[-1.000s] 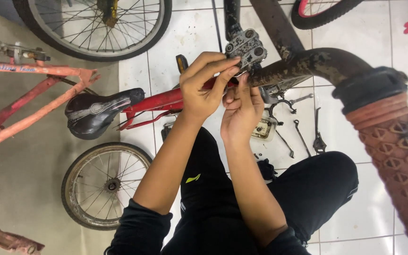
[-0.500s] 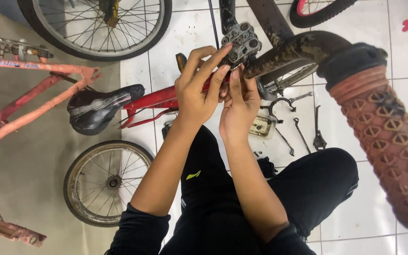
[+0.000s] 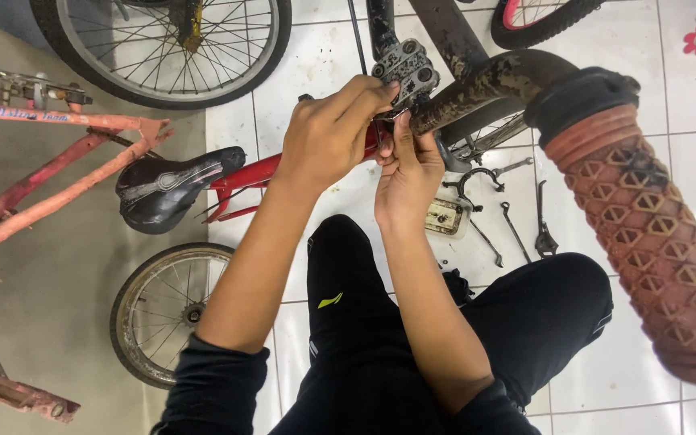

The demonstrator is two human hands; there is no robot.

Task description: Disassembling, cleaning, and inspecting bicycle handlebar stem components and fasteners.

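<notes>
Here, both hands up at the handlebar stem clamp [image 3: 407, 71], a grey block with several bolt heads, sitting at the very top of the grip and touching the fingertips. Left hand [image 3: 328, 133] curled over from the left, fingers half closed, tips pressed against the lower left edge of the clamp. Right hand [image 3: 407, 173] just below and to the right of it, fingers bent and pinched together around a small thin metal piece [image 3: 387, 118] between the two hands; hard to tell exactly what kind of piece, too small and partly covered. Neither grip wide open; both drawn in tight on that spot beneath the clamp.

Running off to the right of the grip, a rusty dark handlebar [image 3: 493, 80], ending close to the camera in a big reddish-brown rubber handle sleeve [image 3: 654, 234] with a diamond pattern. Behind the left hand, a red frame tube [image 3: 255, 173] leading left to a black saddle [image 3: 167, 189]. Below and right of the right hand, on the white tiled floor [image 3: 670, 169], a small rectangular tin [image 3: 447, 216] and a few loose spanners and tools [image 3: 525, 225], near but apart from the hands. Far left of the grip, a faded pink bicycle frame [image 3: 50, 173]; lower left, a small spoked wheel [image 3: 172, 310]; above left, a larger wheel [image 3: 167, 44]. Black trousers directly underneath the forearms.
</notes>
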